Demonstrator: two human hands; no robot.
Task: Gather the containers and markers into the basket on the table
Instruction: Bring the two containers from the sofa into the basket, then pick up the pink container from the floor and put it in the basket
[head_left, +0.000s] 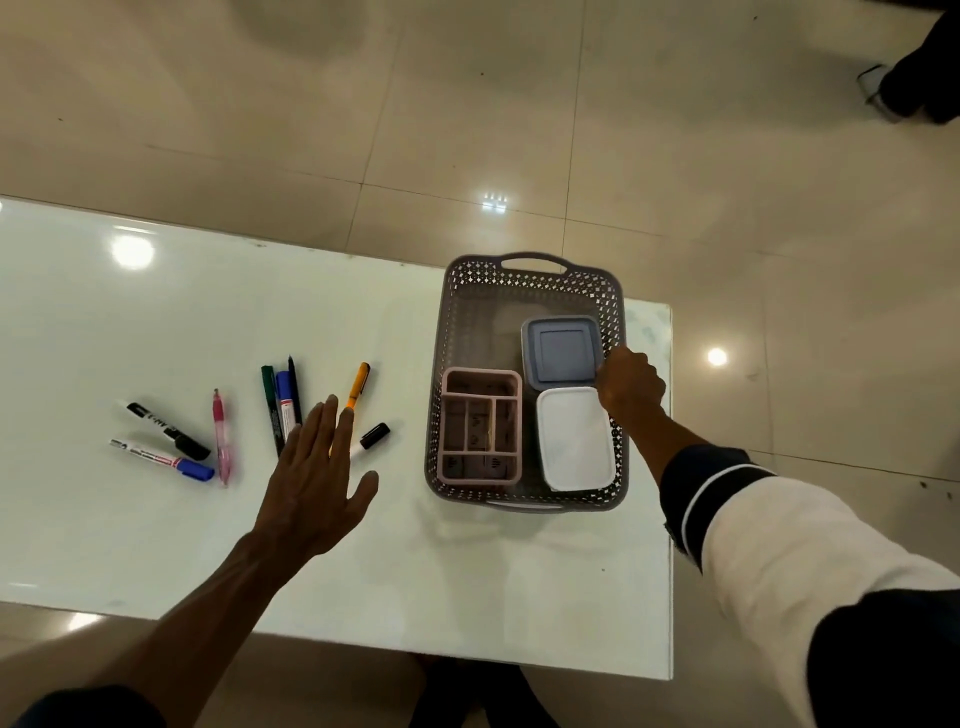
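A grey perforated basket (457, 322) stands at the right end of the white table (156, 545). Inside it are a pink divided organiser (480, 426), a blue-lidded container (561, 351) and a white-lidded container (574, 439). My right hand (631, 387) is at the basket's right rim, fingers curled against the blue-lidded container's edge. My left hand (317, 480) hovers flat with straight fingers over the markers. Under its fingertips lie a green marker (270, 402), a blue one (285, 400), an orange one (357, 385) and a black-capped one (374, 435).
Farther left lie a pink pen (222, 436), a black marker (166, 423) and a blue-capped marker (161, 458). The table's right edge is just past the basket. A dark shoe and metal leg (893, 88) stand on the tiled floor, top right.
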